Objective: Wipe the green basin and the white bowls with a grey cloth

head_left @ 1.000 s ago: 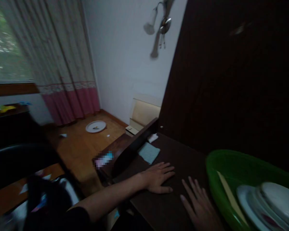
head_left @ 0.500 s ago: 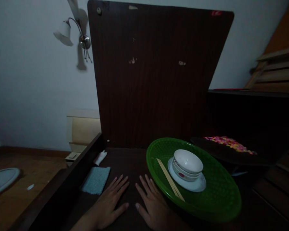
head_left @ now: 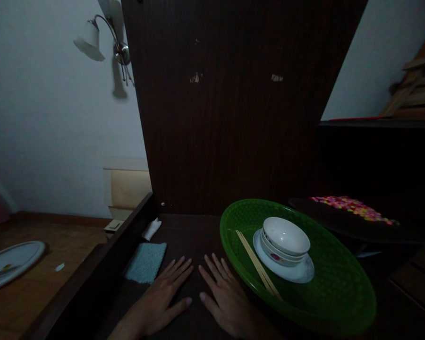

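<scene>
Both palms rest down on the dark wooden surface (head_left: 187, 231), fingers spread. My left hand (head_left: 163, 295) holds nothing and lies just right of a light blue textured cloth (head_left: 147, 262). Close to the left rim of a green basin (head_left: 340, 278), my right hand (head_left: 223, 293) is likewise flat and holds nothing. Inside the basin, a stack of white bowls (head_left: 285, 235) sits on a white plate (head_left: 304, 273). A bundle of pale chopsticks (head_left: 257, 264) lies beside the plate. Behind the cloth is a crumpled white tissue (head_left: 152, 229).
A tall dark wooden panel (head_left: 226, 118) rises behind the surface, and a low ledge (head_left: 102, 255) borders its left. Colourful small pieces (head_left: 354, 208) lie on a dark board at right. A white oval tray (head_left: 14, 264) is low at left; a lamp (head_left: 92, 40) hangs on the wall.
The camera view has shifted closer and tilted slightly down, so the basin appears larger and farther right. Both hands stay flat in place.
</scene>
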### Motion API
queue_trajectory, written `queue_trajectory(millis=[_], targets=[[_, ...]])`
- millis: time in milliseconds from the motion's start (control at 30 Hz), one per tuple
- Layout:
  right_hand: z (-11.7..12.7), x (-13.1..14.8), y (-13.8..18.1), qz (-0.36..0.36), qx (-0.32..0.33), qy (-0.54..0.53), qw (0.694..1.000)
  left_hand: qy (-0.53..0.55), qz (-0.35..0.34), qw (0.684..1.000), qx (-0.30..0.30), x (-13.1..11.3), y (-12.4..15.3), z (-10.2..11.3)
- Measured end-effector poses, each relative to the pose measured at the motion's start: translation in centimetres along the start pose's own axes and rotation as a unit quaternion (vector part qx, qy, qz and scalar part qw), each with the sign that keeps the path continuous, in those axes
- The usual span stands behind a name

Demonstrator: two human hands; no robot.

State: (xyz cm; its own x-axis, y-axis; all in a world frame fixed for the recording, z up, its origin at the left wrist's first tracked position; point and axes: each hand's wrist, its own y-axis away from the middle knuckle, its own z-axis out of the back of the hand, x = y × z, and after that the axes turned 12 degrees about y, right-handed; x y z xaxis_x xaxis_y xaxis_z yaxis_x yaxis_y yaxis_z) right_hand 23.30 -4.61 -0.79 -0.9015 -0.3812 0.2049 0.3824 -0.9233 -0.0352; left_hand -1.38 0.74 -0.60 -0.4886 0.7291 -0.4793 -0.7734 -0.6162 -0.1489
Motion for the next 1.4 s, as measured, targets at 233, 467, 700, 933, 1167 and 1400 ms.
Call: queue_trajectory(millis=[233,467,700,933,1167,1400], targets=[[-0.4,-0.2,0.3,-0.004,-0.009,-0.001,1.000,-0.010,0.015,1.000,0.021,0.0,-0.3,0.0],[-0.1,-0.1,0.3,0.002,-0.013,-0.004,1.000,-0.024,0.002,1.000,0.011,-0.1,-0.4,0.0],[0.3,0.0,0.4,-0.001,-0.012,-0.001,1.000,-0.032,-0.012,0.999,-0.007,0.3,-0.3,-0.4],[-0.1,-0.1,0.4,-0.002,-0.014,-0.003,1.000,-0.034,-0.012,0.999,-0.006,0.5,-0.3,-0.4],[-0.7,-0.4,0.3,0.006,-0.031,0.004,0.999,-0.027,-0.005,1.000,0.002,0.4,-0.3,-0.4],[-1.3,-0.6,0.3,0.004,-0.041,0.015,0.999,-0.023,-0.008,1.000,-0.001,0.3,-0.2,-0.4]])
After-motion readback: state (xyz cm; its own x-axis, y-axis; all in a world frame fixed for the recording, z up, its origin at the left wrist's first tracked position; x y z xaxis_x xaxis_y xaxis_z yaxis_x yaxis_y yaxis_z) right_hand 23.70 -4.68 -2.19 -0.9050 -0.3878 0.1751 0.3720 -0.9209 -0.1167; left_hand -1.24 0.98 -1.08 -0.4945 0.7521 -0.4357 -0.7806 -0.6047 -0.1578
